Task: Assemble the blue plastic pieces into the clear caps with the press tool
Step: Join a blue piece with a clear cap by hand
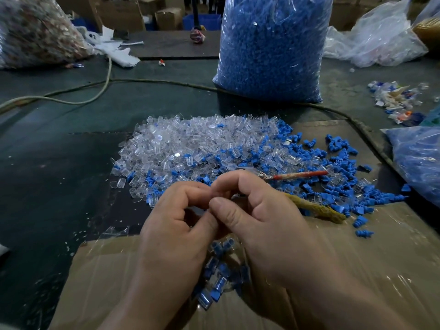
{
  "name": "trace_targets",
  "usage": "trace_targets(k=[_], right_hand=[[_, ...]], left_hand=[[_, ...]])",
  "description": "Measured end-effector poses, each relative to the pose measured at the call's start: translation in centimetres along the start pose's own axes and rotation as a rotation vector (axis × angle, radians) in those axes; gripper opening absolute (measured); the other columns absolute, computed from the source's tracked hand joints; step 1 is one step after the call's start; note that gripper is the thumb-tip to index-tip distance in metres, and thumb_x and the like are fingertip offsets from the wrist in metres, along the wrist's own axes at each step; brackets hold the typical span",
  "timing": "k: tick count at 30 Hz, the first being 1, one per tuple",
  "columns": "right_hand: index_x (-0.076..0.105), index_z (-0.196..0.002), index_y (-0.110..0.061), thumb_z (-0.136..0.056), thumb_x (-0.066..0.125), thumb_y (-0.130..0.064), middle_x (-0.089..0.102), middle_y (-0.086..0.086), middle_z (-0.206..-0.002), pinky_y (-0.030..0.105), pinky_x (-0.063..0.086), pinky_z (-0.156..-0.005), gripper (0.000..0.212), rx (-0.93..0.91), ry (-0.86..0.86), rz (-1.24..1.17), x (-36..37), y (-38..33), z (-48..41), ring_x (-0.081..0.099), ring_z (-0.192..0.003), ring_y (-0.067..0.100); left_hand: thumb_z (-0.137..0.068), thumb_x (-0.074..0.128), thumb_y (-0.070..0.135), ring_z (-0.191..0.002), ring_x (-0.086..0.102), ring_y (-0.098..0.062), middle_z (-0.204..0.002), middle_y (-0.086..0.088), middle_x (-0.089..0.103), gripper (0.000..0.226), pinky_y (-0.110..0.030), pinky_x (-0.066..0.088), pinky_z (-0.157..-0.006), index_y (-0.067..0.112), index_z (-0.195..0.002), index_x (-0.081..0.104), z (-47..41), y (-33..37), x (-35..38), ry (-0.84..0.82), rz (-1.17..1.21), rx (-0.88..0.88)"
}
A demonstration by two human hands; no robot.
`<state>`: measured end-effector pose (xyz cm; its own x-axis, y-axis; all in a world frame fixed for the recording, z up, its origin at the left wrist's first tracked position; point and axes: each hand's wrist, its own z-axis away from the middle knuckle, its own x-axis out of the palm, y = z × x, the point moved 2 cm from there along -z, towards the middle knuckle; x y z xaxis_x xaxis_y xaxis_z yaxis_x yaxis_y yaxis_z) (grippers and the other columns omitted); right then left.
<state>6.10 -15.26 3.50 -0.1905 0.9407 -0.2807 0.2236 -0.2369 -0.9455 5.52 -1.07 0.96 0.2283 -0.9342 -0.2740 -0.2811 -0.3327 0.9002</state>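
Both hands meet at the centre, fingers curled tight. The left hand (pixel 176 217) pinches thumb to forefinger against the right's fingertips; whether it holds anything I cannot tell. The right hand (pixel 259 210) curls round the press tool (pixel 314 208), its yellow-wrapped handle pointing to 4 o'clock and its red one to 2 o'clock. The clear caps (pixel 190 141) are heaped at 12 o'clock, with the blue plastic pieces (pixel 333 158) strewn toward 2 o'clock. Assembled pieces (pixel 219 270) lie at 6 o'clock on cardboard (pixel 357 258), over a dark table (pixel 59 163). A bulging bag of blue parts (pixel 271 48) stands far off at 12 o'clock.
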Motion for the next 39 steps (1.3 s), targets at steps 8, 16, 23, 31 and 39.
trace_targets(k=[8, 16, 23, 31, 39], right_hand=[[0.058, -0.092, -0.034, -0.09, 0.05, -0.048, 0.053, -0.019, -0.09, 0.021, 0.043, -0.076, 0.016, -0.005, 0.037, 0.692, -1.4, 0.9, -0.9, 0.047, -0.089, -0.002], [0.056, -0.097, -0.034, -0.09, 0.05, -0.051, 0.054, -0.013, -0.098, 0.036, 0.045, -0.081, 0.019, 0.014, -0.153, 0.915, -0.4, 1.3, -1.2, 0.049, -0.097, 0.013], [0.046, -0.084, -0.034, -0.089, 0.054, -0.053, 0.055, -0.013, -0.086, 0.036, 0.047, -0.074, 0.021, 0.053, -0.114, 0.863, -0.6, 1.5, -1.1, 0.049, -0.082, 0.01], [0.052, -0.095, -0.034, -0.093, 0.052, -0.031, 0.057, -0.012, -0.095, 0.036, 0.048, -0.079, 0.003, 0.032, -0.133, 0.877, -0.7, 1.6, -1.2, 0.05, -0.092, 0.013], [0.058, -0.09, -0.031, -0.087, 0.057, -0.022, 0.056, -0.015, -0.086, 0.029, 0.048, -0.072, 0.009, -0.066, 0.028, 0.618, -1.4, 0.8, -0.7, 0.053, -0.084, 0.005]], left_hand=[[-0.083, 0.056, 0.052, -0.075, 0.063, -0.001, -0.08, 0.023, 0.067, 0.013, -0.034, 0.051, -0.058, 0.04, -0.086, 0.059, -0.5, -0.3, -1.4, -0.018, -0.261, -0.111], [-0.087, 0.043, 0.049, -0.079, 0.056, 0.004, -0.084, 0.033, 0.06, 0.005, -0.025, 0.034, -0.052, 0.045, -0.087, 0.045, 0.0, 0.3, -0.4, -0.254, -0.414, -0.094], [-0.091, 0.049, 0.048, -0.074, 0.065, -0.011, -0.08, 0.009, 0.07, 0.013, -0.05, 0.055, -0.067, 0.037, -0.089, 0.056, 0.1, -0.3, 0.0, -0.243, -0.178, -0.135], [-0.095, 0.063, 0.013, -0.079, 0.076, -0.015, -0.083, -0.001, 0.076, 0.02, -0.033, 0.061, -0.063, 0.025, -0.08, 0.068, -0.2, -1.6, -0.1, -0.03, 0.179, -0.373], [-0.088, 0.071, 0.014, -0.072, 0.076, -0.019, -0.078, -0.002, 0.075, 0.014, -0.046, 0.063, -0.065, 0.027, -0.082, 0.068, -0.2, -1.9, -0.3, -0.038, 0.138, -0.348]])
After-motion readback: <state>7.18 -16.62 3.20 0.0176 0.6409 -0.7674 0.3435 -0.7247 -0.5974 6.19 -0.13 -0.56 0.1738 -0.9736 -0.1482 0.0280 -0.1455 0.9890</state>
